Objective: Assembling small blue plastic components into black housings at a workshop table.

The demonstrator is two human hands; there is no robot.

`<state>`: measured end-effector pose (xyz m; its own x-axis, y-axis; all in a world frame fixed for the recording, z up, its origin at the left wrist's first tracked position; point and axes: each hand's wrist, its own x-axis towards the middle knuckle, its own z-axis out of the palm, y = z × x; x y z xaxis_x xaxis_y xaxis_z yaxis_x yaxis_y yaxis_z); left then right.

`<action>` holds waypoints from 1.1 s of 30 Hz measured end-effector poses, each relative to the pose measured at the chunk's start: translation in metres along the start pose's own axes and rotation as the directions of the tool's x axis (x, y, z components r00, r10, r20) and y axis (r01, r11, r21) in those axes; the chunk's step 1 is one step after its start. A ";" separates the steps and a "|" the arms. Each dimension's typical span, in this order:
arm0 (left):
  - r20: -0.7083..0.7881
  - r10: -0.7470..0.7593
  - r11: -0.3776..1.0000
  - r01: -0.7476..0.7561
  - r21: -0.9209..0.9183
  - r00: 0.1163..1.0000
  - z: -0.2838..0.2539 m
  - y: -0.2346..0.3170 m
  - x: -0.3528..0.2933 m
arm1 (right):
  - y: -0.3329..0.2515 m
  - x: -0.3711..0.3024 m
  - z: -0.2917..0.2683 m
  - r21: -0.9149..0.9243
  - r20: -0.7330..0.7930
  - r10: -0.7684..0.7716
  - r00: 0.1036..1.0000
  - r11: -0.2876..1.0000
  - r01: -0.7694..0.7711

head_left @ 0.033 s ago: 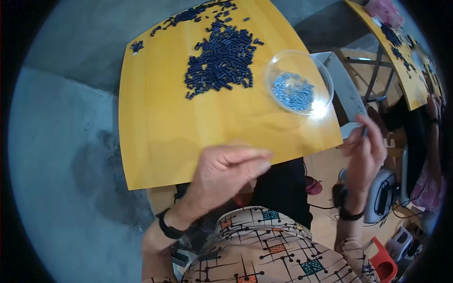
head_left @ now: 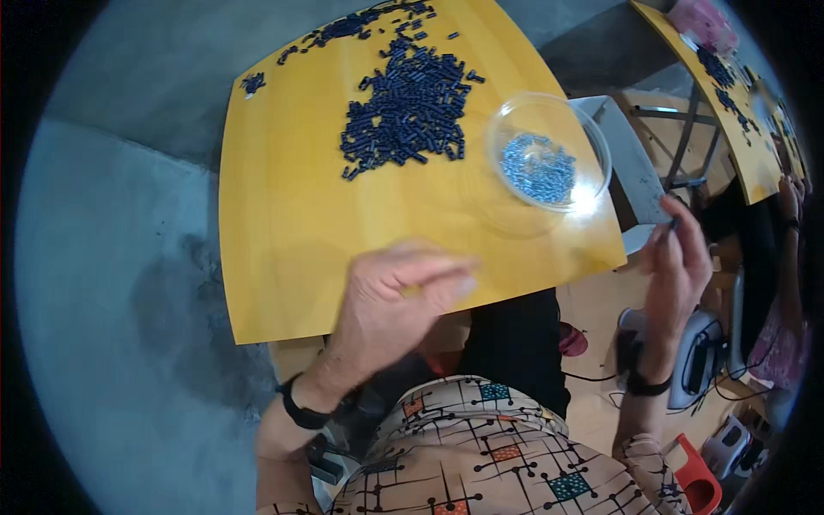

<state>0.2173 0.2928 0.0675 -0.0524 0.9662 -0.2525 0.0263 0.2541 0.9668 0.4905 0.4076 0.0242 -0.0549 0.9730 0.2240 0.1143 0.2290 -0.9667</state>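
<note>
Over the near edge of the yellow tabletop (head_left: 292, 206) hovers my left hand (head_left: 390, 292), thumb and fingertips pinched together and blurred. Whatever that pinch holds, if anything, cannot be made out. My right hand (head_left: 678, 257) is off the table's right corner, beside an open grey-white box, with a small dark cylindrical piece (head_left: 674, 225) between its fingers. A large heap of similar dark cylindrical pieces (head_left: 408, 112) lies farther back on the table. At the right stands a round clear plastic tub (head_left: 515, 107) with many small shiny silvery-blue parts (head_left: 538, 169) inside.
More dark pieces (head_left: 343, 30) lie along the far edge, and a small cluster (head_left: 252, 83) at the far left. The open box (head_left: 631, 154) stands beyond the right edge. Another person's arm (head_left: 790, 215) is by a second table at right. A wall (head_left: 112, 257) bounds the left.
My left hand has shifted slightly left and up. My right hand has moved a little to the right, with the dark piece still in its fingers.
</note>
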 end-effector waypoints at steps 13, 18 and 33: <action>-0.141 0.546 0.436 -0.136 0.889 0.826 -0.109 -0.051 0.065 | 0.059 0.062 -0.020 -0.445 0.075 0.038 0.996 0.896 -0.001; -0.038 0.527 0.332 -0.165 0.929 0.849 -0.118 -0.065 0.084 | 0.010 -0.001 0.008 -0.271 0.004 -0.283 0.959 0.923 0.273; -0.193 0.518 0.478 -0.095 0.873 0.833 -0.162 -0.067 0.067 | -0.090 0.038 0.010 -0.607 0.533 -0.215 0.818 0.576 0.547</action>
<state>0.0501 0.3336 -0.0084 -0.2228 0.9281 0.2983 0.8891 0.0680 0.4525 0.4679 0.4239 0.1185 -0.5985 0.7324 0.3247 0.6382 0.6808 -0.3594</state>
